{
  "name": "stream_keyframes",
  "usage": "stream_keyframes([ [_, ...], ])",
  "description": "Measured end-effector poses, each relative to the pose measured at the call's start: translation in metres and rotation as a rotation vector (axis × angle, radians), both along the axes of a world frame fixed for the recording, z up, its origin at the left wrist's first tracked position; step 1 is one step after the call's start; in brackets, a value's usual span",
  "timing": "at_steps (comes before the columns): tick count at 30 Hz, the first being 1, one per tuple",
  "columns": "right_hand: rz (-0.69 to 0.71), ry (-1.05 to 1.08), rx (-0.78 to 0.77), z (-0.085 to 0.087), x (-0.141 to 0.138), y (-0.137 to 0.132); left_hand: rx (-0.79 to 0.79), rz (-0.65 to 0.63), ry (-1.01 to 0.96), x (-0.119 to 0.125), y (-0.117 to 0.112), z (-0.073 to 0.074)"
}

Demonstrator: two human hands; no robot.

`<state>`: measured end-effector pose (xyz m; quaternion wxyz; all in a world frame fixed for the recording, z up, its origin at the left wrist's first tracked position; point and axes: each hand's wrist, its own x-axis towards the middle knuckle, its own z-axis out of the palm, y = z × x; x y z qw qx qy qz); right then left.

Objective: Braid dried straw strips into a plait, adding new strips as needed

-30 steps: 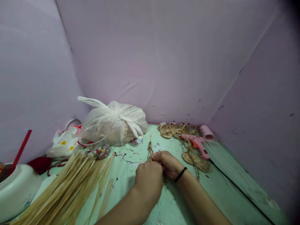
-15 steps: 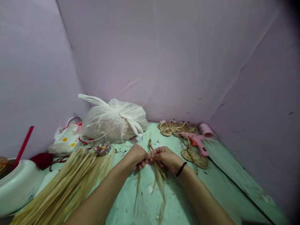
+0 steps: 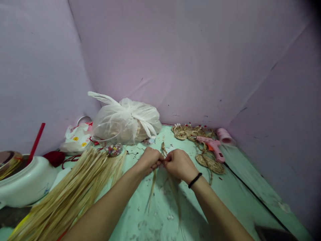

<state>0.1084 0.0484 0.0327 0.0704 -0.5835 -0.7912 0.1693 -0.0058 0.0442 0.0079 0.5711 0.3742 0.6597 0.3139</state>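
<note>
My left hand (image 3: 151, 160) and my right hand (image 3: 179, 164) meet over the middle of the table, fingers closed in a pinch. Between them is a short braid of straw-coloured dried fibre (image 3: 163, 149), its twisted end pointing toward the wall. From under my left hand hangs a loose strip (image 3: 152, 190). Blurred, thin strips (image 3: 176, 195) trail below my right hand, whose wrist wears a black band. My fingers hide the exact point where the strips cross. Left of my forearm lies a large bundle of flat dried strips (image 3: 72, 187).
A tied white plastic bag (image 3: 125, 117) stands by the wall, with a container of coloured beads (image 3: 113, 149) before it. At right lie coiled braided pieces (image 3: 210, 164), a pink glue gun (image 3: 210, 144) with a black cord, and a pink spool (image 3: 224, 136). A white pot (image 3: 27, 184) sits far left.
My right hand has rolled over, its back now turned up, and the strips below it have swung. The whole view has shifted slightly, with things appearing higher and further right.
</note>
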Motion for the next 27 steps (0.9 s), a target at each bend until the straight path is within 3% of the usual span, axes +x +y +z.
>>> stream_keyframes([
  [6,0.094,0.100,-0.090,0.004,-0.001,-0.005,0.004,-0.082,-0.040,-0.011,-0.002,0.006],
  [12,0.331,0.280,-0.832,0.018,0.016,-0.007,-0.034,-0.138,0.012,-0.018,0.001,0.005],
  [14,0.190,0.405,-0.771,0.019,0.018,-0.002,-0.046,-0.154,0.035,-0.019,0.002,0.004],
  [16,-0.088,0.606,-0.583,0.016,0.015,0.003,-0.033,-0.164,0.013,-0.019,0.002,0.003],
  [18,-0.270,0.775,-0.557,0.011,0.008,0.007,-0.009,-0.163,-0.029,-0.019,0.002,0.003],
  [22,-0.289,0.893,-0.751,-0.002,-0.005,0.007,0.011,-0.165,-0.044,-0.019,0.001,0.001],
  [27,-0.274,0.870,-0.699,-0.020,-0.004,0.010,0.048,-0.211,-0.079,-0.019,0.001,0.002],
])
